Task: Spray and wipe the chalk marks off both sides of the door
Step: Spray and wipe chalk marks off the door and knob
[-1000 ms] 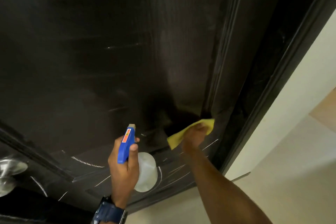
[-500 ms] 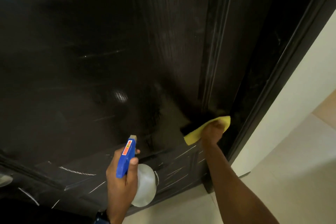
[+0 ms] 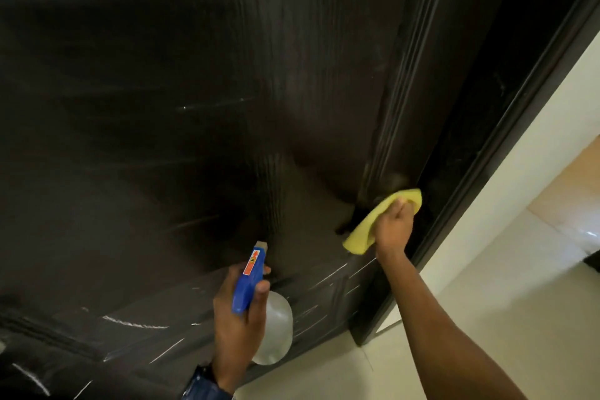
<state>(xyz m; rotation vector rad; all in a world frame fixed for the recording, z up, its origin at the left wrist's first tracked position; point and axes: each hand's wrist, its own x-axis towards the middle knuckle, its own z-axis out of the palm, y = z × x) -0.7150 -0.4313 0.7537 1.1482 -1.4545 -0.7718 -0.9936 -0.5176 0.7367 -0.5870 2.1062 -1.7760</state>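
Closest to the camera, at the bottom centre, the person's left hand (image 3: 238, 318) is wrapped around the neck of a spray bottle (image 3: 259, 305), fingers curled about it and one fingertip showing past the blue trigger head. The blue head carries a small orange label and points up toward the door; the clear rounded body of the bottle hangs below and to the right of the hand. A dark blue watch strap (image 3: 206, 385) circles the left wrist at the bottom edge of the view.

To the right, the bare right arm reaches forward and up. The right hand (image 3: 394, 224) presses a yellow cloth (image 3: 367, 230) flat against the door, with the fingers bent over the cloth's upper edge. The cloth sits on the raised vertical moulding near the door's right edge, just beside the dark door frame (image 3: 506, 127).

Beyond the hands, the dark brown door (image 3: 194, 91) fills most of the view, its wood grain faintly visible. White chalk marks (image 3: 136, 321) streak the lower panel, below and to both sides of the spray bottle, and thin faint streaks cross the middle of the door higher up. The patch around the cloth looks darker.

At the right, a cream wall (image 3: 519, 178) meets a pale tiled floor (image 3: 487, 318).
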